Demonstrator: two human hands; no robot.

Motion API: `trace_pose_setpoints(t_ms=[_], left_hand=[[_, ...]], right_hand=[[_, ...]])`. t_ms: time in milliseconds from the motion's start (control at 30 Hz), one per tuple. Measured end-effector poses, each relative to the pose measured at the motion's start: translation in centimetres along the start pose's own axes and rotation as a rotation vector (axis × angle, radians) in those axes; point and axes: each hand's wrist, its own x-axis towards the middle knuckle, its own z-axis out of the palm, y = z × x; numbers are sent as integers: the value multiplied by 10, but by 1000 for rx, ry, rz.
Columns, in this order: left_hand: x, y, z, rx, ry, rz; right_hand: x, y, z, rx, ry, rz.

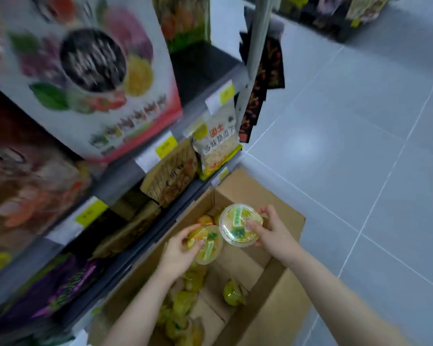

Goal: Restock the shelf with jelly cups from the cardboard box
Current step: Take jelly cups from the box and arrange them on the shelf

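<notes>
An open cardboard box [280,313] stands on the floor against the shelf unit [125,176]. Several yellow jelly cups [233,293] lie loose inside it. My left hand [178,253] grips one jelly cup [210,248] over the box, fingers curled round its rim. My right hand [273,233] holds a second jelly cup [236,224] just above and to the right, lid facing me, thumb pressed on the lid. The two cups sit side by side, nearly touching.
Shelves at left carry large fruit-printed cartons [90,71], brown snack packs [170,176], a seed bag [216,143] and purple packets [68,280]. Yellow price tags [165,146] line the shelf edges. Grey tiled floor [360,146] lies to the right.
</notes>
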Motion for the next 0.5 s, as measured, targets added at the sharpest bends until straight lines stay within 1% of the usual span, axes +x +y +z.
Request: trace_pose_setpoints(t_ms=[100, 200, 300, 400, 500], left_hand=[[-38, 108, -45, 73, 21, 59], [-82, 219, -86, 117, 60, 161], [-125, 309, -109, 116, 113, 265], [-158, 373, -122, 114, 149, 323], [-186, 416, -126, 137, 192, 347]], right_hand=[[-50, -104, -21, -41, -22, -75], [-99, -212, -43, -85, -79, -145], [-149, -300, -65, -104, -96, -191], [-184, -360, -81, -99, -73, -228], [-211, -398, -95, -79, -54, -266]])
